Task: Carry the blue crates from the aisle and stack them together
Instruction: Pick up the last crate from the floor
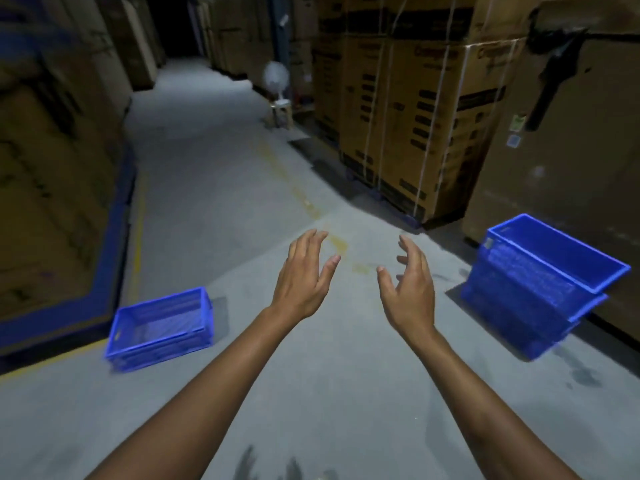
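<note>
A single blue mesh crate [160,329] sits on the concrete floor at the lower left, empty inside. At the right, against a cardboard wall, stands a stack of blue crates [540,289], the top one sitting slightly askew on those below. My left hand [304,277] and my right hand [408,284] are stretched out in front of me over the middle of the aisle, between the two crate spots. Both hands have relaxed, spread fingers and hold nothing.
Tall strapped cardboard boxes [408,109] line the right side, and more cartons on blue pallets [52,168] line the left. A white fan on a small stool [278,95] stands farther down the aisle. Yellow floor lines [138,237] mark the lane.
</note>
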Tool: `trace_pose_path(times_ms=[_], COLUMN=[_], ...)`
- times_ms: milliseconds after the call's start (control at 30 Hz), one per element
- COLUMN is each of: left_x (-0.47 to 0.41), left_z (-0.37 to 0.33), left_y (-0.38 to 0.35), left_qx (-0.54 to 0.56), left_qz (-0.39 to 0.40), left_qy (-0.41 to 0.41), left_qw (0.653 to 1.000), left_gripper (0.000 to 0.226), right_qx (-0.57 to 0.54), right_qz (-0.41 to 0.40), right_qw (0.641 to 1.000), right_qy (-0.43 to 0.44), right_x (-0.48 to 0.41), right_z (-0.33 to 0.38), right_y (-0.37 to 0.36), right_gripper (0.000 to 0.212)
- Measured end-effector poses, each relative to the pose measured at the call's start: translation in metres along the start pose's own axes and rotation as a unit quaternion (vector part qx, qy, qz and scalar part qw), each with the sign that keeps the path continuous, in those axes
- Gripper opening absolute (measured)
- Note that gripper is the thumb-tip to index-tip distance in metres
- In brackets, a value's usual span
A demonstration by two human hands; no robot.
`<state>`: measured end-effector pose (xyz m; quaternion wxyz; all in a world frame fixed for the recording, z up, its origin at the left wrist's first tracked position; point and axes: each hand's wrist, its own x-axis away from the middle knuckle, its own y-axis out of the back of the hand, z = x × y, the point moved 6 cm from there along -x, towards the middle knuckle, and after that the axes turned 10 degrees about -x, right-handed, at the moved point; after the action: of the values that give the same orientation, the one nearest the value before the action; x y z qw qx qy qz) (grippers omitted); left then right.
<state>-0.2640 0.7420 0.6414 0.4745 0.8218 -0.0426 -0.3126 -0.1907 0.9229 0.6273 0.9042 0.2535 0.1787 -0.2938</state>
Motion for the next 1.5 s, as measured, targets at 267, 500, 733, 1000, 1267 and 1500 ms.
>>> trace_pose_path(times_ms=[267,500,733,1000,1267,1500], left_x=[0.099,0.183,0.266,0.291,0.244,0.170], left_z=[0.110,0.232,0.357,0.435,0.515,0.612], left_y=[0.114,0.242,0.343,0.365,0.344,0.295], left_qx=[-0.059,-0.093,-0.138,-0.160,-0.174,-0.180], left_qz=[-0.050,-0.114,-0.142,-0.125,-0.086,-0.024], left_qy=[0.093,0.155,0.204,0.227,0.229,0.244], left_qw=[0.993,0.977,0.959,0.953,0.954,0.953], left_gripper=[0.063,0.063,0.062,0.050,0.050,0.050], right_qx=[-0.044,-0.061,-0.076,-0.061,-0.063,-0.066], right_qz=[0.115,0.186,0.248,0.265,0.257,0.270], right_qw=[0.992,0.977,0.957,0.953,0.958,0.959], right_qy=[0.039,0.084,0.127,0.131,0.107,0.061], right_x=[0.075,0.139,0.220,0.233,0.190,0.128], right_z=[0.090,0.190,0.274,0.295,0.268,0.220], right_y=[-0.109,-0.240,-0.370,-0.445,-0.530,-0.632], right_gripper=[0.062,0.062,0.065,0.066,0.064,0.064])
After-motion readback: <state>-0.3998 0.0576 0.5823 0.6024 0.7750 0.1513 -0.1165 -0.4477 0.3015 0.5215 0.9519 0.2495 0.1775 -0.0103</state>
